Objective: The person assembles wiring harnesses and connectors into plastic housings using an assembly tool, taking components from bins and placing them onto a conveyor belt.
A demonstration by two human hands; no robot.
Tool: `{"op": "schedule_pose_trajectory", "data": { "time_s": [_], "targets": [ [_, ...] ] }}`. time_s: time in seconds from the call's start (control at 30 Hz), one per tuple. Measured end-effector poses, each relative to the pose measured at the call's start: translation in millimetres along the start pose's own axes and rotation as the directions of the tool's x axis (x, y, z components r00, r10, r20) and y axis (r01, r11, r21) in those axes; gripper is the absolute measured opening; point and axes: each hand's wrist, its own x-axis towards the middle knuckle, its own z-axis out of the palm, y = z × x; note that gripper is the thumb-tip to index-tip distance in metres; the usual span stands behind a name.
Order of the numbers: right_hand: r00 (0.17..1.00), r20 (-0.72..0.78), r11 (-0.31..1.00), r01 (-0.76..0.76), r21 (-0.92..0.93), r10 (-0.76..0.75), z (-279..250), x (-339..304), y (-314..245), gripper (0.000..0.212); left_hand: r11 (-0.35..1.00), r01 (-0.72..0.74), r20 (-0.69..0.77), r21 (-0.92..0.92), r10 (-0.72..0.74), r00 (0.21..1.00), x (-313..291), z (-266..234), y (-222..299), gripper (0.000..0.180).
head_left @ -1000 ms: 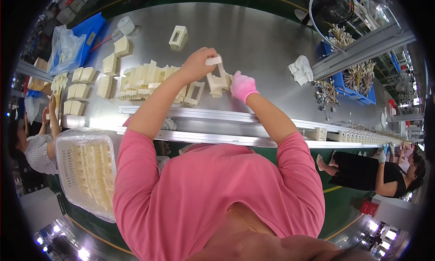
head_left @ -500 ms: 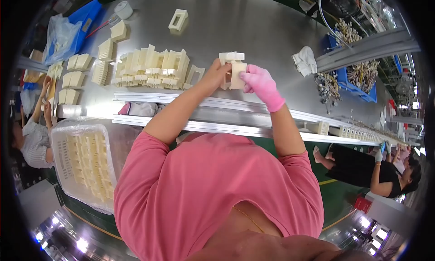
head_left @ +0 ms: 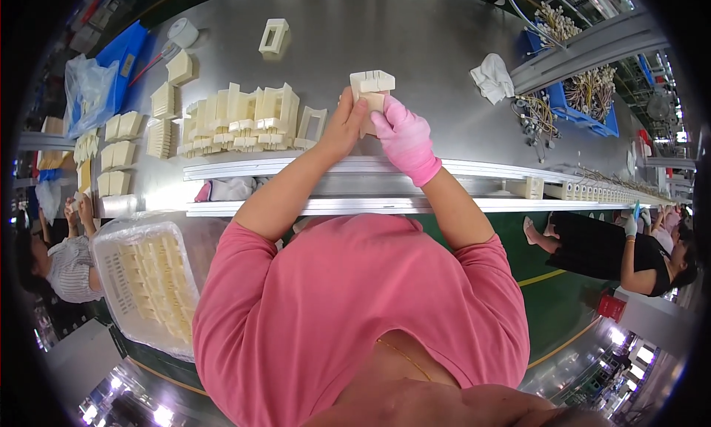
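Observation:
A cream plastic housing is held between both hands above the metal bench, just beyond its front rail. My bare left hand grips it from the left, thumb along its near face. My right hand, in a pink glove, closes on its lower right side with thumb and fingers. The fingers and palms hide the lower part of the piece. Left of my hands stands a row of similar cream housings, and one open frame leans at the row's right end.
Another cream frame lies at the back. Small cream blocks, a blue bin and a tape roll are at left. A white cloth and wire bundles lie right. A lined crate stands lower left. Co-workers sit both sides.
The housing has been tilted so its slotted top faces up more. My right hand has shifted left, closer to my left hand. The whole view has turned slightly.

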Motion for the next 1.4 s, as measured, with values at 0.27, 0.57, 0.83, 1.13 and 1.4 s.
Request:
{"op": "schedule_pose_trajectory", "data": {
  "time_s": [0.27,0.57,0.83,1.13,1.4],
  "targets": [
    [0.992,-0.109,0.995,0.072,0.075,-0.063,-2,-1,-8,0.04,0.996,-0.089,0.01,0.007,0.089,0.996,-1,-1,12,0.036],
    [0.993,-0.116,0.99,0.028,0.135,-0.012,-2,0,-11,0.038,0.998,-0.057,0.012,0.023,0.056,0.998,0,-2,14,0.035],
    [0.986,0.164,0.998,-0.007,0.058,-0.003,-26,6,-9,0.018,0.966,0.199,0.073,-0.166,-0.19,0.979,-1,5,13,0.036],
    [0.957,-0.063,0.903,0.287,0.319,-0.282,-59,18,15,0.049,0.842,0.482,0.475,-0.241,-0.331,0.815,-5,5,27,0.038],
    [0.621,0.723,0.952,-0.233,-0.198,0.302,-112,-9,30,0.06,0.644,-0.091,0.371,0.76,-0.315,0.873,3,-7,43,0.024]
  ]
}}
